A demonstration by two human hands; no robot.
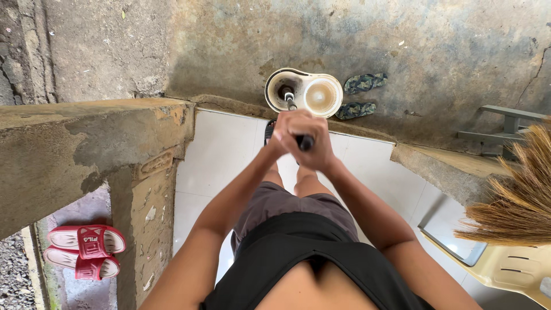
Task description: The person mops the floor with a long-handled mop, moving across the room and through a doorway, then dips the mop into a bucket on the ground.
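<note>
Operator: Fingers (294,127) of both hands were wrapped tight and pressed together around the black mop handle (304,142), left hand (287,133) stacked against right hand (314,148).

Inspector: Handle location?

Operator: It ran down from the grip into the round white spin-mop bucket (304,92), which stood on the stained concrete floor (436,51), beside two patterned green flip-flops (360,95).

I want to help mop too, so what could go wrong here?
Both hands, left hand and right hand, grip the mop handle from the tiled step, above the spin bucket. Leaning out could mean a stumble off the edge. Pushing hard might tip the bucket and wet the green flip-flops.
</note>
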